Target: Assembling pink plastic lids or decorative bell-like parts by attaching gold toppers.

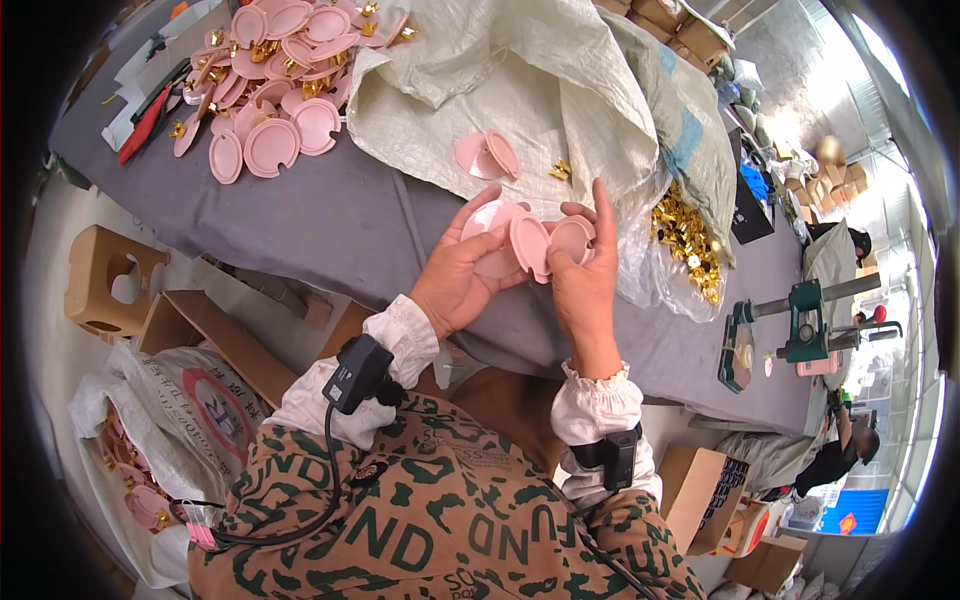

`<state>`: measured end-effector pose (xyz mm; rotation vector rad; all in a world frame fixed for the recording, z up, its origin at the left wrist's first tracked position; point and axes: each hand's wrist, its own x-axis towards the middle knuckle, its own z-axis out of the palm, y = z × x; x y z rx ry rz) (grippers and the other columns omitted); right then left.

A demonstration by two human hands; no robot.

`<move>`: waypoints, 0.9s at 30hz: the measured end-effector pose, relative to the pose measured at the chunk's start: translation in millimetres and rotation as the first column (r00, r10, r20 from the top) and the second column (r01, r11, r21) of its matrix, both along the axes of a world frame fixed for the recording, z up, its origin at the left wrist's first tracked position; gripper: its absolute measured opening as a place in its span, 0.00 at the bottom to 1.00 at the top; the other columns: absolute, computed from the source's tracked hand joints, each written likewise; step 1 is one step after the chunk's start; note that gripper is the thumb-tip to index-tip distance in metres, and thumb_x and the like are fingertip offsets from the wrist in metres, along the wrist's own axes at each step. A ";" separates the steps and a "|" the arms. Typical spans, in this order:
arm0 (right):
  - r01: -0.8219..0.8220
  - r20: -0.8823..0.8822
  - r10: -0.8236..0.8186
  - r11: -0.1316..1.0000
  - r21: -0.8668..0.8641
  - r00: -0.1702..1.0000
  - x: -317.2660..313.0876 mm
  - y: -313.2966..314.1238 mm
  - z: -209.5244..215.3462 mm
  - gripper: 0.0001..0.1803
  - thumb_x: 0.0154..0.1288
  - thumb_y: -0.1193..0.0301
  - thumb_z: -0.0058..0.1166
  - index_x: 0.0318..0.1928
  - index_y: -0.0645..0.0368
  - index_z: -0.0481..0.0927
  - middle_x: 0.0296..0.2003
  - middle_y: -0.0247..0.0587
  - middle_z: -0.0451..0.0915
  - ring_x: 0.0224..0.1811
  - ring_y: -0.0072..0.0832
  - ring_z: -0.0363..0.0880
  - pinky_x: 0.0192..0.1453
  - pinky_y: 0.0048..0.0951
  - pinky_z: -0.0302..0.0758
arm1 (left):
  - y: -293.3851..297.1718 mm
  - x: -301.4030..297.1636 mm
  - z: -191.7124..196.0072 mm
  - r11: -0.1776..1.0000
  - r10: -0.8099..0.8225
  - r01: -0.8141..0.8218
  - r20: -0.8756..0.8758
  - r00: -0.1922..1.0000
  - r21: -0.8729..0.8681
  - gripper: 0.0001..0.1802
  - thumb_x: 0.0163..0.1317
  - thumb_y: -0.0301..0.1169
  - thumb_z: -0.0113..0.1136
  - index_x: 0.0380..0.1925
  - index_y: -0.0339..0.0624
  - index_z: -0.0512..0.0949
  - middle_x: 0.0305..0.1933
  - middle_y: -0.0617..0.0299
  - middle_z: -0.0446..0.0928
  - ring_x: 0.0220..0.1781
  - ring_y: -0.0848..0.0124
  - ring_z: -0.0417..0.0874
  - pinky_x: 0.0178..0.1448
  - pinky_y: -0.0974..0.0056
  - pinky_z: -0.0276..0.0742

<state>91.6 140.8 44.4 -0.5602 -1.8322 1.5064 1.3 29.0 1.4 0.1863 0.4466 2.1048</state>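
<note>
Above the table's near edge, my left hand (pixel 455 275) is closed on pink plastic discs (pixel 497 262), its thumb across them. Close beside it, my right hand (pixel 588 290) pinches another pink disc (pixel 572 234) under its thumb, the index finger pointing up. Between the hands a notched, rimmed disc (pixel 530 243) overlaps the others; I cannot tell which hand bears it. Just beyond, a pair of loose pink discs (pixel 488 154) and a small gold metal clip (pixel 561 170) lie on a white woven sack (pixel 430 110).
A heap of pink discs with gold clips (pixel 275 130) covers the table's far left, by red-handled pliers (pixel 146 125). Right of my hands sits a clear bag of gold clips (pixel 690 240). A green hand press (pixel 800 325) stands at the right. A brown stool (pixel 110 275) is at left.
</note>
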 end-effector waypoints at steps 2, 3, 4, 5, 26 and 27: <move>0.030 -0.048 -0.030 0.999 -0.014 0.998 -1.4 4.6 0.0 0.44 0.49 0.92 0.40 0.70 0.51 0.62 0.50 0.46 0.71 0.46 0.31 0.76 0.50 0.29 0.77 | 0.5 1.3 -1.1 0.999 -0.043 0.043 0.006 0.999 -0.031 0.29 0.71 0.27 0.46 0.71 0.54 0.54 0.66 0.53 0.67 0.64 0.59 0.73 0.60 0.46 0.76; 0.158 -0.069 -0.142 0.916 0.368 0.987 -1.2 10.7 2.1 0.42 0.49 0.91 0.43 0.67 0.52 0.66 0.50 0.47 0.72 0.47 0.35 0.76 0.51 0.32 0.76 | 0.3 1.0 -1.1 0.999 -0.042 0.042 0.007 0.999 -0.032 0.29 0.71 0.27 0.46 0.71 0.54 0.54 0.66 0.53 0.67 0.64 0.59 0.73 0.60 0.46 0.76; 0.259 -0.132 -0.234 0.677 0.689 0.963 -2.0 14.0 3.9 0.40 0.48 0.91 0.45 0.65 0.53 0.70 0.49 0.48 0.73 0.47 0.39 0.76 0.51 0.35 0.76 | 0.3 0.0 -0.9 0.999 -0.049 0.050 0.040 0.998 -0.017 0.29 0.72 0.28 0.45 0.71 0.54 0.54 0.66 0.53 0.66 0.64 0.59 0.73 0.60 0.45 0.76; 0.258 -0.131 -0.234 0.678 0.688 0.963 -3.2 13.8 4.9 0.40 0.48 0.91 0.45 0.65 0.53 0.70 0.49 0.48 0.73 0.47 0.39 0.76 0.51 0.35 0.76 | 0.2 -0.7 -0.8 0.998 -0.057 0.058 0.074 0.996 -0.002 0.29 0.72 0.29 0.44 0.71 0.54 0.53 0.66 0.53 0.66 0.64 0.59 0.72 0.61 0.44 0.75; -0.107 -0.099 0.201 0.807 0.581 0.975 -14.1 -18.5 15.8 0.27 0.52 0.63 0.66 0.54 0.55 0.78 0.53 0.46 0.73 0.54 0.44 0.72 0.57 0.41 0.71 | -4.7 -2.5 -3.4 0.986 -0.008 -0.005 0.077 0.997 0.166 0.23 0.75 0.39 0.44 0.66 0.49 0.60 0.63 0.56 0.68 0.63 0.61 0.72 0.65 0.54 0.72; -0.102 -0.094 0.192 0.805 0.585 0.977 -18.2 -18.8 12.2 0.27 0.52 0.63 0.66 0.54 0.55 0.78 0.53 0.46 0.73 0.54 0.44 0.72 0.57 0.41 0.71 | -1.3 -2.1 -4.1 0.989 0.026 -0.030 0.026 0.999 0.145 0.23 0.75 0.41 0.42 0.67 0.48 0.59 0.65 0.57 0.67 0.65 0.61 0.71 0.68 0.56 0.69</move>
